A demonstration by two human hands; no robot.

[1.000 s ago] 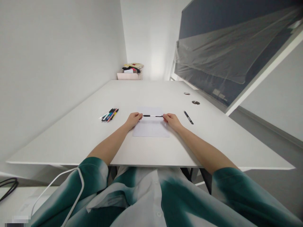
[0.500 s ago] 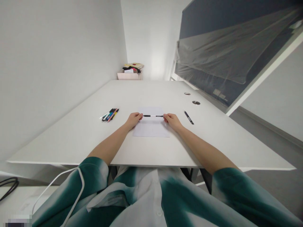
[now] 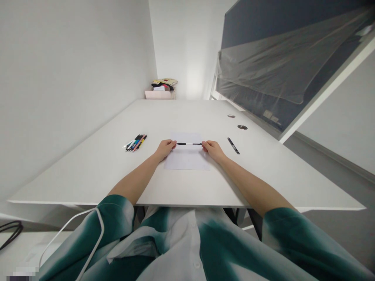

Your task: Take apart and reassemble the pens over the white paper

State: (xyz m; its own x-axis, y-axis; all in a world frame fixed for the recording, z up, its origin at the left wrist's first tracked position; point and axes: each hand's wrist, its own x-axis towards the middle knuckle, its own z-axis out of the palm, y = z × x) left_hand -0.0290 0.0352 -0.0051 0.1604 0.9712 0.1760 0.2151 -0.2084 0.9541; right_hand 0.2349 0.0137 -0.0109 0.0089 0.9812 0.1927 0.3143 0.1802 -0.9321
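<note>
A black-and-white pen (image 3: pixel 189 144) lies crosswise between my two hands, over a sheet of white paper (image 3: pixel 186 160). The fingertips of my left hand (image 3: pixel 166 148) pinch its left end. At the other end, the fingers of my right hand (image 3: pixel 213 149) are closed on the pen's tip or cap; which one I cannot tell. To the right of my right hand a dark marker-like pen (image 3: pixel 233 145) rests on the table. Several pens in mixed colours (image 3: pixel 136 143) form a bunch left of my left hand.
The white table (image 3: pixel 187 191) runs to the far wall. A pale box with cloth-like items (image 3: pixel 159 94) stands at its far end. Two round cable holes (image 3: pixel 242 127) sit near the right edge. A large plastic-covered dark panel (image 3: pixel 263 66) leans over that side. A white cable (image 3: pixel 101 224) crosses my left sleeve.
</note>
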